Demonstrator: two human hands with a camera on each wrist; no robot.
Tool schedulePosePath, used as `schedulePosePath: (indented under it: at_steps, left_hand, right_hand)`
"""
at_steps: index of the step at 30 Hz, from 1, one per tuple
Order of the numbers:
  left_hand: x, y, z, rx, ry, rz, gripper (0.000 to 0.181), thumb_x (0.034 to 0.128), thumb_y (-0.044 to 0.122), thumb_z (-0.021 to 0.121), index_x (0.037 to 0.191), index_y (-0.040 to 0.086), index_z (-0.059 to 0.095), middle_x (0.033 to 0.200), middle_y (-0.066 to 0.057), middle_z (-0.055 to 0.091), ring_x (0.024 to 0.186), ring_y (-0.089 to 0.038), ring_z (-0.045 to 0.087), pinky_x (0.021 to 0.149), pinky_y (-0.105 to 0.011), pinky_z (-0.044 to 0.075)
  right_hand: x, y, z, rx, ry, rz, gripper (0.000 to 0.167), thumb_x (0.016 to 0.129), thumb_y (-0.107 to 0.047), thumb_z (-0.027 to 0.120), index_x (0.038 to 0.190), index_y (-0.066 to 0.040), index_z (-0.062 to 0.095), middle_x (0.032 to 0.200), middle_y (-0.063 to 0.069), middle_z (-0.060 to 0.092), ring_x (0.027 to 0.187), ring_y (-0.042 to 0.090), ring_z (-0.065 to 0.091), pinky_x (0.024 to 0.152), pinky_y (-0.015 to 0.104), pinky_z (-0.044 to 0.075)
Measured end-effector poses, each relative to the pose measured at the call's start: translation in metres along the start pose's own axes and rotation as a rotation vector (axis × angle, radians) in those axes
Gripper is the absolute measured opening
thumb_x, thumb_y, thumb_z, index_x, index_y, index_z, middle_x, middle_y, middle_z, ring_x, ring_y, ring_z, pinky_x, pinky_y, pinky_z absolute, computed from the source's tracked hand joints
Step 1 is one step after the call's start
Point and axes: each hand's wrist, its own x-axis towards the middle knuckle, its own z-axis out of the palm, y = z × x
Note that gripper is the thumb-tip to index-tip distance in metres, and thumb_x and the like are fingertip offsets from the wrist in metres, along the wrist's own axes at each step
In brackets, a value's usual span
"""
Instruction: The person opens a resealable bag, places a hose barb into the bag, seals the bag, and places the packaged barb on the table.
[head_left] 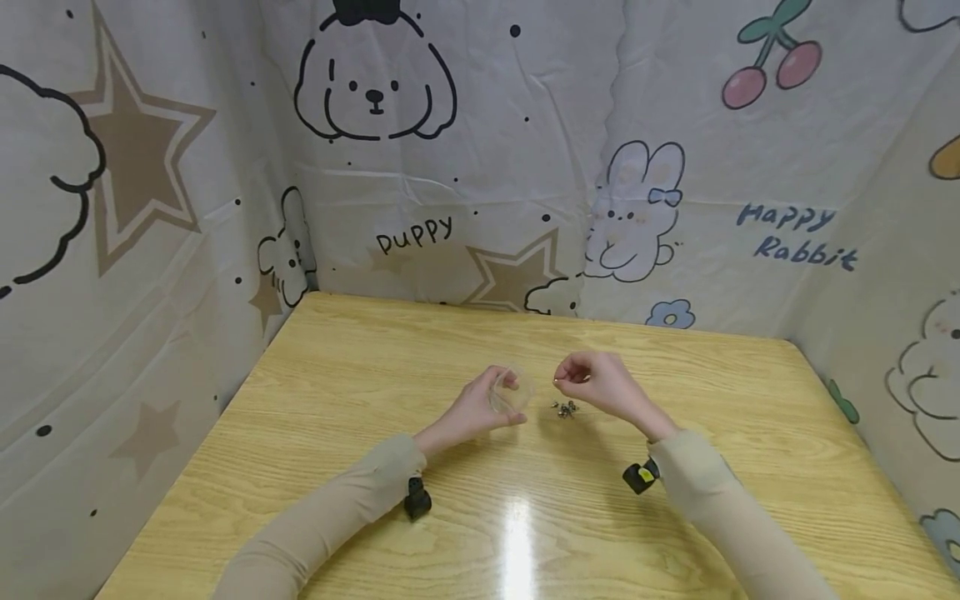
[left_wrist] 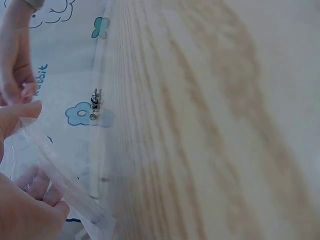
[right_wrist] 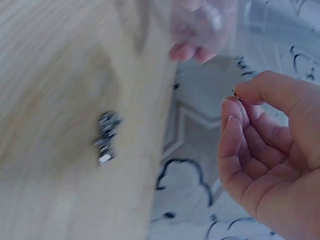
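Note:
My left hand (head_left: 474,407) grips a clear plastic container (head_left: 512,392), its fingers and thumb around the sides. In the left wrist view the container's see-through wall (left_wrist: 62,170) shows fingers behind it. My right hand (head_left: 600,385) is raised to the right of the container, apart from it. Between thumb and fingertips it pinches a tiny shiny metal piece (right_wrist: 237,95), mostly covered, so its exact kind is hard to tell. Below that hand, a small pile of metal screw-like pieces (head_left: 565,409) lies on the table. The same pile (right_wrist: 106,137) looks blurred in the right wrist view.
The wood-grain table (head_left: 360,350) reaches back to a printed cloth (head_left: 480,167), which also hangs along both sides. A small black device is strapped at each wrist, one at the left cuff (head_left: 417,499) and another at the right cuff (head_left: 640,477).

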Motion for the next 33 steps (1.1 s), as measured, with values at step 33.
schedulePosePath:
  at_steps: [33]
  left_hand:
    - [0.000, 0.002, 0.001, -0.019, -0.008, -0.027, 0.060, 0.0809, 0.019, 0.082, 0.130, 0.008, 0.050, 0.130, -0.012, 0.061, 0.123, -0.032, 0.056, 0.105, -0.049, 0.046]
  right_hand:
    - [0.004, -0.002, -0.006, 0.022, 0.013, 0.011, 0.010, 0.087, -0.018, 0.076, 0.090, -0.009, 0.072, 0.086, 0.005, 0.073, 0.075, 0.009, 0.063, 0.069, 0.020, 0.054]
